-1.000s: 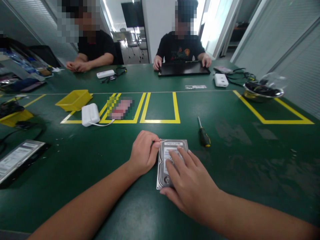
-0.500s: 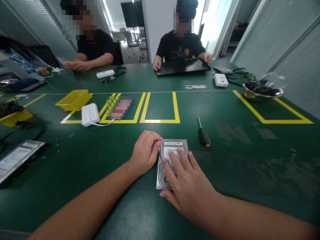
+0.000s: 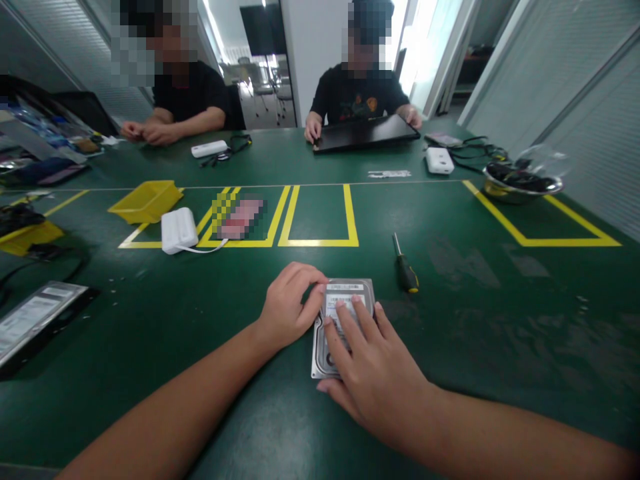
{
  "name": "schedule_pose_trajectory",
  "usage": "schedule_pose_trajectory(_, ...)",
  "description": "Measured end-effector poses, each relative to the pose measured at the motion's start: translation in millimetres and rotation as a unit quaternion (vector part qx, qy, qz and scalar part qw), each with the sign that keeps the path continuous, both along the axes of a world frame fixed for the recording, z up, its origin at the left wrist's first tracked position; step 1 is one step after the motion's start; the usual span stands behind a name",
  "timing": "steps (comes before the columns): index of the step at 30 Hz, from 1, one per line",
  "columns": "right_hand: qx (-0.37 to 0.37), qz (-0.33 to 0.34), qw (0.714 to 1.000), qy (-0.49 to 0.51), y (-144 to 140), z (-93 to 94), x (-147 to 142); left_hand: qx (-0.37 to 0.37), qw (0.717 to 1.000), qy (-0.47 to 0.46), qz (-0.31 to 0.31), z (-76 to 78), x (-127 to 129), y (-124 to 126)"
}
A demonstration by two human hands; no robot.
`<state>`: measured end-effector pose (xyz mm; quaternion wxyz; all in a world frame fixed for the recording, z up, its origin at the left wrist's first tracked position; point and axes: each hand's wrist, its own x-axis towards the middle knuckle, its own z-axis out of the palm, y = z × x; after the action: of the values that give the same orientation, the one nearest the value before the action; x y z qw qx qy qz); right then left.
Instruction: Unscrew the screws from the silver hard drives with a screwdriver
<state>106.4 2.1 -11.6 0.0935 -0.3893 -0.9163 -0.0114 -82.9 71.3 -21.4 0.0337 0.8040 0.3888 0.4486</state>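
Note:
A silver hard drive (image 3: 320, 363) with white labels lies flat on the green table, directly in front of me. My right hand (image 3: 367, 353) rests over it, fingers spread across its label and the thumb by its near edge. At the drive's upper left corner is my left hand (image 3: 293, 300), thumb and forefinger pinched together on that corner; the exact contact is partly hidden by the fingers. To the right of the drive lies a screwdriver (image 3: 407, 270) with a black and yellow handle, its shaft pointing away from me.
A second drive (image 3: 37, 320) lies at the left. Further off are a yellow bin (image 3: 146, 202), a white power bank (image 3: 179, 231) cabled to a blurred phone (image 3: 243, 219), and a metal bowl (image 3: 523, 187) of cables. Across the table, one of two people holds a dark panel (image 3: 367, 135).
The left forefinger and thumb have shifted very slightly at the drive's corner. My right hand stays spread on the drive. The whole view has drifted a little to the left.

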Motion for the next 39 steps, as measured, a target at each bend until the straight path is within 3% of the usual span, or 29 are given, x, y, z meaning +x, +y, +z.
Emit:
schedule_pose_trajectory(10,0.003,0.018,1.0,0.013,1.2,-4.3,-1.1,0.045,0.998,-0.041,-0.016,5.2,3.2,-3.7)
schedule_pose_trajectory(28,-0.014,0.022,1.0,0.003,-2.9,1.2,0.9,0.035,0.999,-0.01,-0.012,5.4,6.8,-5.4)
schedule_pose_trajectory(34,0.003,0.028,1.0,-0.003,-4.8,-0.3,1.1,0.044,0.999,0.001,0.001,18.2,12.0,-2.5)
schedule_pose_trajectory(39,0.019,0.034,0.999,-0.019,-3.8,-1.2,0.3,-0.019,0.998,0.044,-0.035,36.6,21.8,-0.8)
